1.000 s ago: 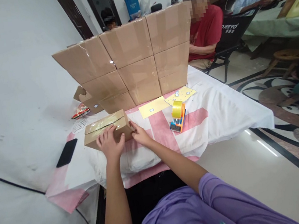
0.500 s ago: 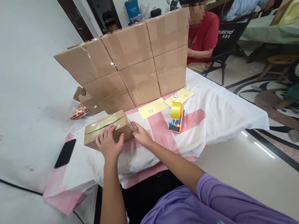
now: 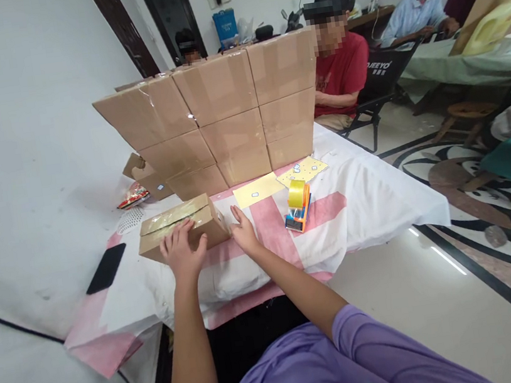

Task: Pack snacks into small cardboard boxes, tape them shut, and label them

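A closed cardboard box (image 3: 209, 228) with shiny clear tape along its top lies on the cloth-covered table before me. My left hand (image 3: 181, 251) rests on its near top edge, fingers spread over the top and thumb against the front face. Just off the box's right end is my right hand (image 3: 244, 230), thumb and fingers apart, with nothing in it that I can see. Part of that end shows a small pale mark. To the right of my right hand stands a tape dispenser (image 3: 299, 205) with an orange and blue body and a yellow roll.
Behind the box rises a stacked wall of cardboard boxes (image 3: 230, 116). Two yellow sheets (image 3: 257, 186) with small white pieces lie before it. A black phone (image 3: 106, 268) sits at left by the wall. A person in a red shirt (image 3: 343, 71) sits beyond the table.
My right hand has let go of the box's right end and its fingers have opened beside it. My left hand stays on the box. The whole view has shifted slightly.
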`<state>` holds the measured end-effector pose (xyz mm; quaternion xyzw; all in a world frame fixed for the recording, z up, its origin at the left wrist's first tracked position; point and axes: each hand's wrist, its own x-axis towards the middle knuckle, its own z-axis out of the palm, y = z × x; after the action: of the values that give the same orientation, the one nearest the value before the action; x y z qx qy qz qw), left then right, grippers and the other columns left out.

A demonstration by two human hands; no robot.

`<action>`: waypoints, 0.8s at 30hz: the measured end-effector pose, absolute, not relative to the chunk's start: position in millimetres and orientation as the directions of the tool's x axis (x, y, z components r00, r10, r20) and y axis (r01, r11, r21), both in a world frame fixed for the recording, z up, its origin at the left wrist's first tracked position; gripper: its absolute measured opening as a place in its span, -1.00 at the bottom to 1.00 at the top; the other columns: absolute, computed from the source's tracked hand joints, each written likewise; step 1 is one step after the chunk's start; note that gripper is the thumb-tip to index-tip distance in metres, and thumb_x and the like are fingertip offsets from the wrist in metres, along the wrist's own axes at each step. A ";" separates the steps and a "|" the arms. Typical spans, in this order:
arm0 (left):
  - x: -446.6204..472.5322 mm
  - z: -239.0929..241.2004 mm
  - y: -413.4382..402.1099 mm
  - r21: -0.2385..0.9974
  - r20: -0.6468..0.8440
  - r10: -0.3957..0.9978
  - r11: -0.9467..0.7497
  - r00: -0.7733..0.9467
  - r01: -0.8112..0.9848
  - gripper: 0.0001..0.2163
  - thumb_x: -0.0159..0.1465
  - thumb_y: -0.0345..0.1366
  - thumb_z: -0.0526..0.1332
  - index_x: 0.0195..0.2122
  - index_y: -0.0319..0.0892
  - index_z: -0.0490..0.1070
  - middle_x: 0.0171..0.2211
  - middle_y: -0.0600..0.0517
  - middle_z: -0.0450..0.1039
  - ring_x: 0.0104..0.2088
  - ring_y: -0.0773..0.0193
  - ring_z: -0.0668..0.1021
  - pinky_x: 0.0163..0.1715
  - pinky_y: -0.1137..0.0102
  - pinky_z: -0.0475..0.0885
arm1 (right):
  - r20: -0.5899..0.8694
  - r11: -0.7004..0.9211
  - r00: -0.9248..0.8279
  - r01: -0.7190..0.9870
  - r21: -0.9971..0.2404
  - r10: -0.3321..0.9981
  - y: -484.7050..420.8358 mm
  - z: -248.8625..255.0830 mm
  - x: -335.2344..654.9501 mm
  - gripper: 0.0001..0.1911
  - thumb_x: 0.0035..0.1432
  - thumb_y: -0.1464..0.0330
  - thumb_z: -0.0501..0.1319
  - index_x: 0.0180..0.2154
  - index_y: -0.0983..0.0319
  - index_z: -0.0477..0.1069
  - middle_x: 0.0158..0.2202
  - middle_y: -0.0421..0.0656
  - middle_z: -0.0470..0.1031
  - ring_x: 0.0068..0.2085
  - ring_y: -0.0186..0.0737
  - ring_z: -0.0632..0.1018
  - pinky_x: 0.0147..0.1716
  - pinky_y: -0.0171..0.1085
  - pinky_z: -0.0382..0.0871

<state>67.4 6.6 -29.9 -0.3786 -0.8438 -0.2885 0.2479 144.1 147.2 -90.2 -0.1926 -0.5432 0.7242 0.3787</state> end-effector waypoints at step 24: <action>89.8 -55.1 -49.7 0.255 0.795 0.429 0.406 -0.429 0.878 -0.61 0.34 -0.20 0.14 0.19 0.03 0.42 0.28 -0.12 0.43 0.40 -0.04 0.33 0.38 -0.07 0.18 | 0.544 0.636 -0.826 -0.342 -0.691 0.147 171.2 -20.8 169.5 0.20 -0.32 0.14 0.63 0.36 -0.01 0.18 0.28 0.01 0.11 0.23 0.14 0.44 0.22 0.03 0.39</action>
<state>89.8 -49.7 -55.1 -0.4230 -0.7723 -0.3437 0.3262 169.5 171.2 -20.8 0.0570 -0.8569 0.4226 0.2896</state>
